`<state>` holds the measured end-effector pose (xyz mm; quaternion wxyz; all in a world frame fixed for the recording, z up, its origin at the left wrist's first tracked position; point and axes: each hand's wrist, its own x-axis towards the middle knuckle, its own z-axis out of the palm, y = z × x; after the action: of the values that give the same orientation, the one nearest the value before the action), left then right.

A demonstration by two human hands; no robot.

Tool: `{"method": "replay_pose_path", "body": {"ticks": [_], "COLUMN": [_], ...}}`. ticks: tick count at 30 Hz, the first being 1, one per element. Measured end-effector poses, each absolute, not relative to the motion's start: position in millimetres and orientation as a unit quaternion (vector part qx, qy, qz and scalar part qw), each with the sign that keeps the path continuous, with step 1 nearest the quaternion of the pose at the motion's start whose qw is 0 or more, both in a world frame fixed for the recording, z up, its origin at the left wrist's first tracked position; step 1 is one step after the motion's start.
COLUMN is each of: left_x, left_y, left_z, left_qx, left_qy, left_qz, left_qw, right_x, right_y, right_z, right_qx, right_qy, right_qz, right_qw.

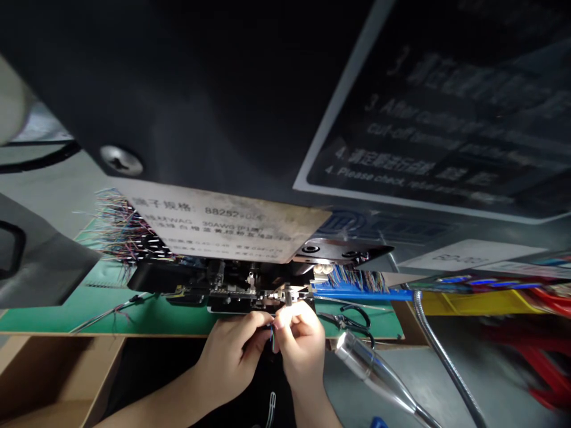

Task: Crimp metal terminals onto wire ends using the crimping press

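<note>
My left hand and my right hand meet just in front of the crimping machine's lower works. Both are closed, with thumbs and forefingers pinched. Between them a few thin coloured wires hang down, and the fingertips cover their upper ends. The right fingers are brightly lit and lie close to the small metal tooling. From this angle I cannot tell whether they touch it. A pale looped cord end shows lower down against dark clothing.
The machine's dark housing fills the upper view. Multicoloured wires lie bundled at left, others in a blue tray at right. Black-handled scissors rest on the green mat. A metal lamp juts in beside my right hand.
</note>
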<state>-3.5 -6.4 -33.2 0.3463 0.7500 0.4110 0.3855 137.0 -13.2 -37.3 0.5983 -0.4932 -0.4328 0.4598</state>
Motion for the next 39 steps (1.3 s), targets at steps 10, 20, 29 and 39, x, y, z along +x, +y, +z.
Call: {"method": "replay_pose_path", "body": {"ticks": [10, 20, 29, 39], "left_x": [-3, -4, -4, -6], "left_y": [-9, -7, -8, -5], "left_z": [-31, -34, -34, -32], "left_qx": [0.729, 0.764, 0.736, 0.774], "left_qy": [0.411, 0.413, 0.401, 0.401], "left_qz": [0.383, 0.392, 0.399, 0.385], "left_qw": [0.391, 0.303, 0.372, 0.303], "right_x": [137, 138, 135, 137], "right_y": [-14, -14, -15, -10], "right_z": [-41, -45, -42, -38], "right_qx": [-0.488, -0.495, -0.45, -0.498], "right_qy": [-0.443, -0.469, -0.396, -0.491], "right_qz": [0.461, 0.437, 0.526, 0.395], "right_qw": [0.594, 0.586, 0.604, 0.596]}}
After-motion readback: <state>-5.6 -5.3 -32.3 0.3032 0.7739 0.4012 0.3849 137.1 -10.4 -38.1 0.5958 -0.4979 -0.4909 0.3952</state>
